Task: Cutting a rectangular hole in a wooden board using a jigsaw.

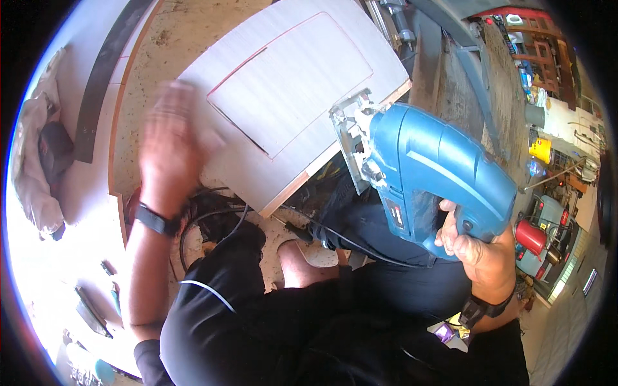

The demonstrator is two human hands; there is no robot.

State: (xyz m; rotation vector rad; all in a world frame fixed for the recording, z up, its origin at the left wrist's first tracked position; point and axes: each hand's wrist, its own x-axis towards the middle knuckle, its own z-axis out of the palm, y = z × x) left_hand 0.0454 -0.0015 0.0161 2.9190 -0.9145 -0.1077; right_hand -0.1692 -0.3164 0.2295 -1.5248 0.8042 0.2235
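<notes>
My right hand (467,241) grips the handle of a blue jigsaw (438,154), which is tilted with its metal baseplate (351,135) at the right edge of a white board (293,77). The board bears a red outlined shape with rounded corners and dark cuts along part of the line. My left hand (168,138) is motion-blurred at the board's left edge; whether its fingers grip anything cannot be made out. A black cable (331,235) runs over my legs below the board.
A pale workbench surface (96,193) on the left holds a crumpled white cloth (38,180), a dark strip (103,90) and small tools. On the right are a weathered wooden plank (444,103), metal bars, a yellow container (541,149), a red cylinder (530,238) and assorted clutter.
</notes>
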